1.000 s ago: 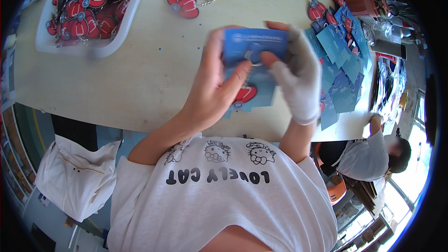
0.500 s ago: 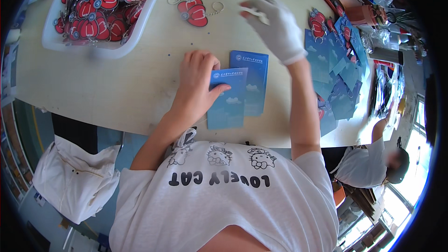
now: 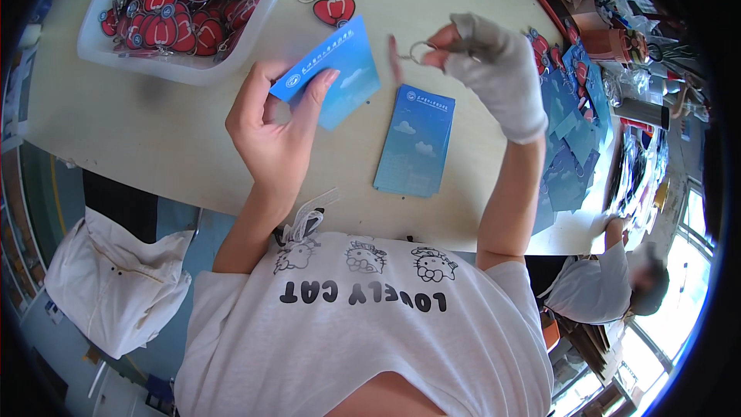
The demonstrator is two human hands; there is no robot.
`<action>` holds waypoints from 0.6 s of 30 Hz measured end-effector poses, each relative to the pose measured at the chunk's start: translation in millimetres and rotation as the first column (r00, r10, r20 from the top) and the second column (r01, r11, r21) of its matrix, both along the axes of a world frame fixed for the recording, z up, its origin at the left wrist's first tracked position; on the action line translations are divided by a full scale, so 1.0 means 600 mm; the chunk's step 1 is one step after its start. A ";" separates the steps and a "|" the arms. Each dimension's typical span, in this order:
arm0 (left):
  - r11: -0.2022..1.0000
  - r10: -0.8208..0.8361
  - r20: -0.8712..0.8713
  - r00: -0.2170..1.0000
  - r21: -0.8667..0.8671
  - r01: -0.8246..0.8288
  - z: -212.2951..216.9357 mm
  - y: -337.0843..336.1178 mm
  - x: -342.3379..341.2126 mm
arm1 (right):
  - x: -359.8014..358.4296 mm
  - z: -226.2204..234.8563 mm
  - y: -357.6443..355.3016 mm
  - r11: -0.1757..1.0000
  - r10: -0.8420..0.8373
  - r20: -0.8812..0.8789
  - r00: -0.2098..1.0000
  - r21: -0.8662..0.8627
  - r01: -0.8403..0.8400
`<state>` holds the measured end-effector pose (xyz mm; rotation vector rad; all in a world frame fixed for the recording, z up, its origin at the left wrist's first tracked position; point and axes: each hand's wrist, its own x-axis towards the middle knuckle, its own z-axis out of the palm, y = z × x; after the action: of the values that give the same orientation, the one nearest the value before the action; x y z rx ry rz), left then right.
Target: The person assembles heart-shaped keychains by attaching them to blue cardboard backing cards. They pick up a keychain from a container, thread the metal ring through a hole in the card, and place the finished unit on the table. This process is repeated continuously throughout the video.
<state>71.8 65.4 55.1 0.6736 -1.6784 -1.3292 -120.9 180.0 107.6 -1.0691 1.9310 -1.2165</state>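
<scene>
Blue card [image 3: 349, 76] raised and tilted, centre-left of the frame; left hand [image 3: 272, 125] grasps it, thumb on the printed face, fingers behind, a grip that probably leaves most of that face uncovered; right hand [image 3: 495, 63], in a white fingerless glove, upper right of centre, pinches a metal ring [image 3: 413, 49] between bare fingertips, likely for finer feel; blurred reddish strip [image 3: 395, 60] just left of the ring, attachment cannot be told; card stack [image 3: 415, 143] lies nearly squared at centre, presumably for easy reach; red keychain [image 3: 334, 9] flat at upper centre; white bin [image 3: 193, 74], upper left, walls presumably there to contain its heaped red charms [image 3: 174, 23].
</scene>
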 end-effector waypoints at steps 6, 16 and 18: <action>0.827 -0.212 -0.222 0.952 0.478 0.296 0.030 0.027 -0.037 | 0.061 0.012 0.024 0.960 -0.115 0.191 0.975 -0.231 0.159; 0.676 -0.269 -0.394 0.879 0.572 0.464 0.035 0.055 -0.038 | 0.076 -0.001 0.032 0.914 -0.300 -0.128 0.945 -0.323 0.246; 0.675 -0.263 -0.438 0.860 0.553 0.488 0.038 0.059 -0.040 | 0.091 0.014 0.020 0.846 -0.263 0.315 0.912 -0.380 0.375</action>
<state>47.9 100.6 77.7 0.4405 -1.0860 -2.2545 -66.1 191.7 116.0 -0.7536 1.7222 -1.9434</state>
